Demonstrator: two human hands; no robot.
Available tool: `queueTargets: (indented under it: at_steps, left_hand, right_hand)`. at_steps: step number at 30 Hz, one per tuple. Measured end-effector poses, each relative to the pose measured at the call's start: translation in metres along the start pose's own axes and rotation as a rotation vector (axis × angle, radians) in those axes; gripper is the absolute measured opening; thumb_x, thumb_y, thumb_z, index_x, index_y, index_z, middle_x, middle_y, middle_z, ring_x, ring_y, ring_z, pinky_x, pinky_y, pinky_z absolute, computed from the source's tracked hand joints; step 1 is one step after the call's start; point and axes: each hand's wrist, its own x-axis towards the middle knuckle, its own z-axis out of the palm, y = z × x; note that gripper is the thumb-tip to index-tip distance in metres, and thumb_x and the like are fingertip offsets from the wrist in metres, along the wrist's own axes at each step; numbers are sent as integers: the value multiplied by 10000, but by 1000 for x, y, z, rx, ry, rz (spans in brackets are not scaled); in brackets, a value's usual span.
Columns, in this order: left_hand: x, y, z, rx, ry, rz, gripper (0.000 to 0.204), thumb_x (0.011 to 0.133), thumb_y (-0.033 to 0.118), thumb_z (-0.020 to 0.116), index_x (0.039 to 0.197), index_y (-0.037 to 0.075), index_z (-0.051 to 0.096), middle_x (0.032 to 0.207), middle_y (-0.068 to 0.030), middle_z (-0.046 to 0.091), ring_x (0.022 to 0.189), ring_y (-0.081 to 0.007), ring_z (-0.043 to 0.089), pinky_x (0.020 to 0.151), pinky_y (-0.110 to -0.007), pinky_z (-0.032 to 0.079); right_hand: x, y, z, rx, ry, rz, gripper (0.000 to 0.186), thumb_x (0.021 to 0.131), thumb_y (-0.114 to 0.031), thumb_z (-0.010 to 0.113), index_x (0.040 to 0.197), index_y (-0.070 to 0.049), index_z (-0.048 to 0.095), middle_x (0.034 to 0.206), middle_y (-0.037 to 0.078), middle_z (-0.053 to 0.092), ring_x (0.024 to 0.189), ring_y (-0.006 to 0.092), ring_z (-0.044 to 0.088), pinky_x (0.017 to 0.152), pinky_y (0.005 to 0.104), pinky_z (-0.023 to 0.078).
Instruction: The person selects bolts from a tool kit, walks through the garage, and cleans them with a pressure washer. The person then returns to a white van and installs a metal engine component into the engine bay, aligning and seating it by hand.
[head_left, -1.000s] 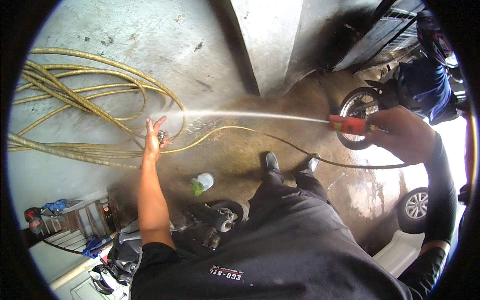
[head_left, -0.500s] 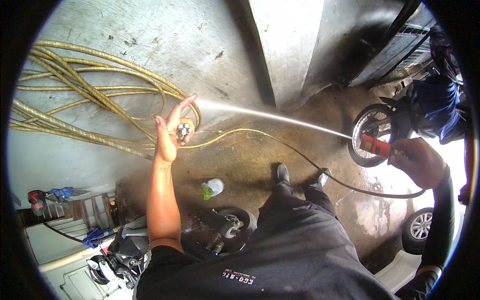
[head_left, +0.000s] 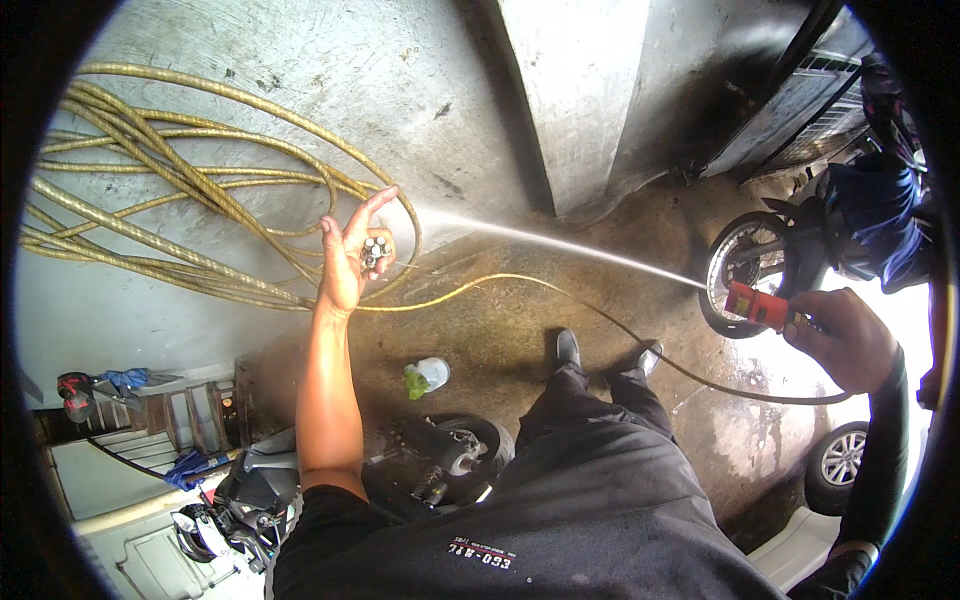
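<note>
Left hand (head_left: 355, 262), one: raised, partly open; thumb and forefinger spread, remaining fingers curled around a cluster of small metal parts (head_left: 375, 252), at least four showing, exact count unclear.

Right hand (head_left: 848, 340), one: closed around the handle of a spray gun.

Spray gun (head_left: 757, 306), one: red, at the right, nozzle pointed toward the left hand.

Water jet (head_left: 560, 245), one: white, running from the nozzle across the floor area, spreading into mist just beside the left forefinger.

Hose (head_left: 225, 92), yellow: many loops, overlapping and too tangled to count, against the pale wall; one length (head_left: 505, 277) curves away over the floor toward the right hand.

Container (head_left: 433, 373), one: whitish, on the floor, with one green item (head_left: 416, 383) against it.

Shoes (head_left: 568, 348), two: grey, worn, on the wet brown floor (head_left: 480, 340).

Spoked motorcycle wheel (head_left: 745, 262), one: behind the spray gun.

Car wheel (head_left: 842, 456), one: silver-spoked, lower right.
</note>
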Motion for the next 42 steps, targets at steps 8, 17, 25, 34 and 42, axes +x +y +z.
queueTargets:
  at_steps: [8,17,25,34,42]
  left_hand:
    - [30,-66,-47,71,38,-239,1129,904,961,106,1603,139,441,714,26,498,581,-59,435,502,-208,295]
    - [41,-112,-108,113,260,-395,1085,935,933,236,1569,79,452,694,-5,555,515,-84,435,473,-250,322]
    - [29,-126,-136,194,299,-542,1127,902,967,226,1577,95,463,654,25,499,507,-83,404,474,-264,313]
    - [37,-160,-172,400,397,-578,1215,812,1041,224,1492,99,580,1100,-125,655,787,-204,541,667,-399,427]
    - [6,-157,-191,59,375,-617,1042,931,935,253,1339,73,670,753,1,509,557,-105,400,470,-242,292]
  right_hand:
    - [-26,-10,-8,-7,18,13,278,948,-239,733,1118,-22,770,622,95,618,544,193,573,574,374,472]
    - [-40,-20,-17,60,-98,-94,292,930,-252,734,1100,-17,766,627,115,659,539,215,644,561,380,498]
    - [-36,-38,-15,-100,3,-242,272,910,-237,773,1092,-35,769,668,136,675,571,277,672,597,407,514]
    - [-21,-40,-27,-55,-113,-202,290,903,-173,741,1079,58,741,695,148,719,591,218,707,595,360,526]
    - [-12,-47,-32,128,-179,-214,262,942,-214,753,1093,0,757,697,154,700,575,252,672,591,389,514]
